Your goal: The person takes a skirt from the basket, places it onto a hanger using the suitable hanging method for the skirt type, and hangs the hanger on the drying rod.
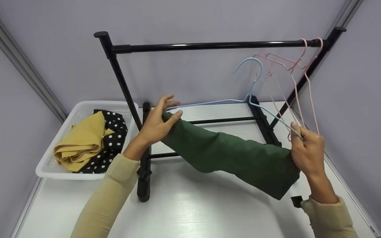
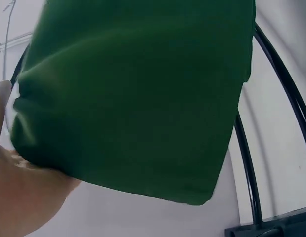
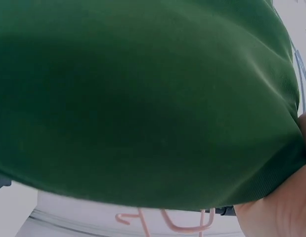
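A dark green piece of cloth point(image 1: 230, 153) stretches between both hands above the white tabletop; its exact kind cannot be told. My left hand point(image 1: 155, 127) holds its left end between thumb and fingers, near the left tip of a blue clothes hanger point(image 1: 217, 101). At the other side my right hand point(image 1: 309, 150) grips the hanger's right end together with the cloth. The hanger's hook points up, hanging on nothing. In the left wrist view the cloth point(image 2: 138, 108) bunches at the hand, and in the right wrist view the cloth point(image 3: 143, 108) hides most fingers.
A black clothes rack point(image 1: 190, 47) stands behind the hands. Two pink hangers point(image 1: 304, 54) hang at the right of its bar. On the left, a white basket point(image 1: 43, 168) holds yellow cloth point(image 1: 81, 142) and black polka-dot cloth point(image 1: 116, 132). Walls enclose the table point(image 1: 190, 211).
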`<act>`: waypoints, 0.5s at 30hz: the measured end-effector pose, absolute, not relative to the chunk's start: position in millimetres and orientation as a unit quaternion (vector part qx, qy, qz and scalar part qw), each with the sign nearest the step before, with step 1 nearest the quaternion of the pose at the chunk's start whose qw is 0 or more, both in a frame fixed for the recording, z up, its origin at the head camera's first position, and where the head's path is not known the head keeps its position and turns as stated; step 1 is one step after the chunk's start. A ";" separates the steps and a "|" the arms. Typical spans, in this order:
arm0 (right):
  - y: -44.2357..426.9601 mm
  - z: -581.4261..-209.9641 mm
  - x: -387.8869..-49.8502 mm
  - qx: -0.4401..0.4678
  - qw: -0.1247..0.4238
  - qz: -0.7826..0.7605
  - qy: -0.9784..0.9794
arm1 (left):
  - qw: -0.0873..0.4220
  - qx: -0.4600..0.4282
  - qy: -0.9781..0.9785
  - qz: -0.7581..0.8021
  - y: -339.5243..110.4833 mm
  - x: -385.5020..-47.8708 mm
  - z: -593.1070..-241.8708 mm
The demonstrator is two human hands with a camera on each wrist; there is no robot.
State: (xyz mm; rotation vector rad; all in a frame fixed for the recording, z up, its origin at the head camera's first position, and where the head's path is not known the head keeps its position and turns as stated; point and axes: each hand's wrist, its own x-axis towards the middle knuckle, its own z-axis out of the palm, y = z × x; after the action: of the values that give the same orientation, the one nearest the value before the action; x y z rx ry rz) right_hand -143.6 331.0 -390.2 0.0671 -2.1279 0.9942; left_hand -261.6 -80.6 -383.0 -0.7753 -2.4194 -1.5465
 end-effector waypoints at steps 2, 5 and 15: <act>331.6 -388.1 -142.8 0.023 0.377 0.393 -0.838 | 0.099 -0.262 -0.813 -0.511 -75.8 -267.7 -383.3; 334.1 -384.7 -139.8 0.025 0.338 0.406 -0.849 | 0.140 -0.250 -0.814 -0.505 -71.2 -274.1 -386.4; 335.9 -379.0 -127.5 0.122 0.218 0.492 -0.834 | 0.192 -0.176 -0.851 -0.457 -72.0 -282.5 -400.6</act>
State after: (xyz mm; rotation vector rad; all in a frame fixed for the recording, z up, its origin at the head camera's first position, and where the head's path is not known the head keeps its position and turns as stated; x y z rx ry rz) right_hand -127.5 335.9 -379.0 0.3391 -2.3091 1.3630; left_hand -282.5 -72.0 -400.6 -0.4951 -2.3877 -1.2821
